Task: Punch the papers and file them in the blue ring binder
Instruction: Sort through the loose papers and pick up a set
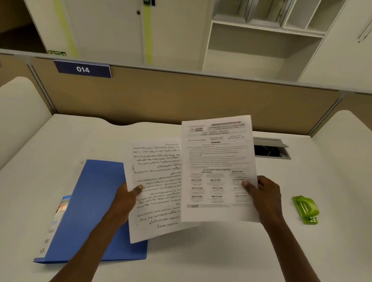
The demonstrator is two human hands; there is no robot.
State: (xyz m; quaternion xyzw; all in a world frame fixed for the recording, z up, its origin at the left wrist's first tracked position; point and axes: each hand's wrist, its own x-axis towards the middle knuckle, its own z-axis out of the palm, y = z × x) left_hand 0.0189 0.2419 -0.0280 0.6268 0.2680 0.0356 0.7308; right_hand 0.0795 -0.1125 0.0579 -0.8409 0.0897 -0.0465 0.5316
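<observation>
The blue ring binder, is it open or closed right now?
Closed. The blue ring binder lies flat on the desk, cover down, no rings showing.

The ring binder (94,202) is plain mid-blue, its spine label (55,222) white with a small multicoloured picture. The papers (218,171) are white — one sheet in dense black print with bold headings, the other (156,191) in lines of black script. The hole punch (306,210) is bright lime green (a metallic strip shows on top). The counter (216,262) is off-white, the partition (183,97) tan — its number plate (82,69) navy with white digits.
</observation>
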